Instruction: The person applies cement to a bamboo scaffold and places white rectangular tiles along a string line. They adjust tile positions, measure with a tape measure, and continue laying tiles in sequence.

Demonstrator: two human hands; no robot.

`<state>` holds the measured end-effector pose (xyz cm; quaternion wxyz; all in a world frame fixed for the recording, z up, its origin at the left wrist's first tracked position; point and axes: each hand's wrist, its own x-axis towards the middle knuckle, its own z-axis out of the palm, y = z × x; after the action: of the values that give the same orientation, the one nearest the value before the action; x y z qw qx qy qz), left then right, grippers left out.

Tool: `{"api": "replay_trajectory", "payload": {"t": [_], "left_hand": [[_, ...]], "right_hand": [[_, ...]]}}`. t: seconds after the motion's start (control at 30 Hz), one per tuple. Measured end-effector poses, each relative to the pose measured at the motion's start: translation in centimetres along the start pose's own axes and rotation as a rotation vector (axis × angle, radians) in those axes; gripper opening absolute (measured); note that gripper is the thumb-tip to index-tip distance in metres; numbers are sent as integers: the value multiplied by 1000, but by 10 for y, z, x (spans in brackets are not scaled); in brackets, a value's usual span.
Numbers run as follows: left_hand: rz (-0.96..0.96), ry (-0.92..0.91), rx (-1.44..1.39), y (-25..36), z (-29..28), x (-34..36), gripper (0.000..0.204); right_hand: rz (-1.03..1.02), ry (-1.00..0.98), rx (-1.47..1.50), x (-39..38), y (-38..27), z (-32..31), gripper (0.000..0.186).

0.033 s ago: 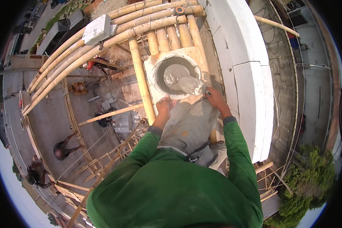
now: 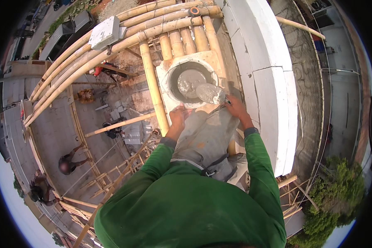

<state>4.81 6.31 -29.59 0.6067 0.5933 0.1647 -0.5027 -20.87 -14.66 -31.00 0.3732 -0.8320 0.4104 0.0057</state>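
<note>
Right hand (image 2: 237, 108): grip closed around the trowel (image 2: 211, 93) handle.
Trowel: mortar-laden blade over the bucket's near right rim.
Left hand (image 2: 178, 118): fingers curled on the bucket (image 2: 168, 80) near rim.
Bucket: on bamboo scaffold (image 2: 153, 87), ahead.

I observe both arms in green sleeves reaching forward from the lower edge, elbows bent outward. My left hand (image 2: 179, 117) lies palm down, fingers curled loosely in a relaxed grip, wrist straight. My right hand (image 2: 237, 108) sits slightly farther forward, fingers closed in a firm grip, wrist angled inward. The hands are near each other, not touching.
</note>
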Motion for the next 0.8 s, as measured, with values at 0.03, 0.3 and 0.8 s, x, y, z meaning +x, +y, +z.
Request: {"api": "replay_trajectory", "payload": {"t": [0.03,0.3,0.8], "left_hand": [[10,-5,-3,0,2,-1,36],[-43,-73,-2,7,-2,11,38],[-47,-271,164,13,-19,37,66]], "right_hand": [[-49,13,3,-6,4,-7,46],[226,28,-240,-66,-49,-80,45],[581,-32,481,-41,-126,-69,42]]}}
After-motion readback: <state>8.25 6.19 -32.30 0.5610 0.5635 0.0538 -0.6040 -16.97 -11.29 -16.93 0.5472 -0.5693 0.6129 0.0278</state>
